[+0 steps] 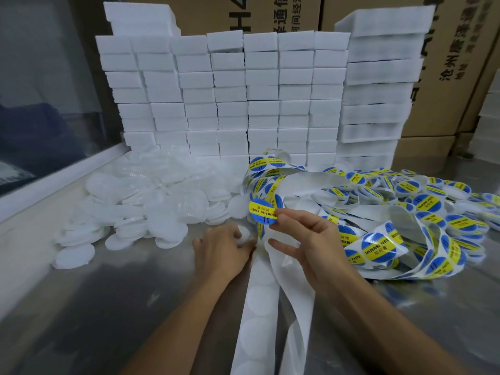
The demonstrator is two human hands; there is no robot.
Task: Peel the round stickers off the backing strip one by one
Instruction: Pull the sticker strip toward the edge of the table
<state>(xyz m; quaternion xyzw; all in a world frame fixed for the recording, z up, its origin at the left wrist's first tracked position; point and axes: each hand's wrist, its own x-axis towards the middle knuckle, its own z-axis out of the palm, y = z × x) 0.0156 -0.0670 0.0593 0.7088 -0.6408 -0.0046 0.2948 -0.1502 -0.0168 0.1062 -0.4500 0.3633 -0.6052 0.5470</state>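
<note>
I see right hand (305,239) pinching round blue-and-yellow "SOLDERING PASTE" sticker (263,211) by its edge, lifted above backing strip (259,301); left hand (220,246) fingers curled, pressing white disc (243,235) and strip onto steel table (94,307); tangled sticker strip (392,212) heaped right; white lids (151,201) piled left

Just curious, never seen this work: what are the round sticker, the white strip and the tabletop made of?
Round sticker: probably glossy printed paper or film.
Backing strip: smooth white release paper, bending limply, with faint round marks.
Tabletop: apparently brushed metal; grey with blurry reflections.
</note>
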